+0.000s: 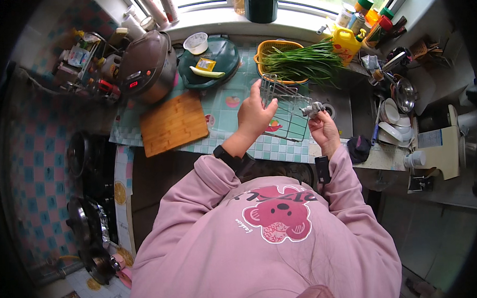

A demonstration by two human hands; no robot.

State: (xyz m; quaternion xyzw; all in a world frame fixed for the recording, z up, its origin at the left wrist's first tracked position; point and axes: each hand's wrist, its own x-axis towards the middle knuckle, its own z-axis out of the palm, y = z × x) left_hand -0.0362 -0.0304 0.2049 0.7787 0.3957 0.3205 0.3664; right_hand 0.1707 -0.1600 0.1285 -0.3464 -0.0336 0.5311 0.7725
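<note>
My left hand (254, 114) grips the left side of a metal wire rack (287, 105), its fingers and thumb around the bars. The rack is tilted above the front of the counter. At its right side, my right hand (325, 130) is closed on a crumpled grey wad (313, 110), pinched in the fingertips. The wad touches or almost touches the bars; whether it is cloth, foil or scouring wool is not clear. Just behind the rack, a yellow basket (259, 53) holds a bunch of long green leaves (304, 61).
A wooden cutting board (174, 123) lies at the left, before a rice cooker (149, 67). A green lidded container (213, 57) carries a white bowl (196, 43) and a pale green vegetable piece (207, 72). The sink (339, 104) is at the right, beside stacked dishes (397, 123).
</note>
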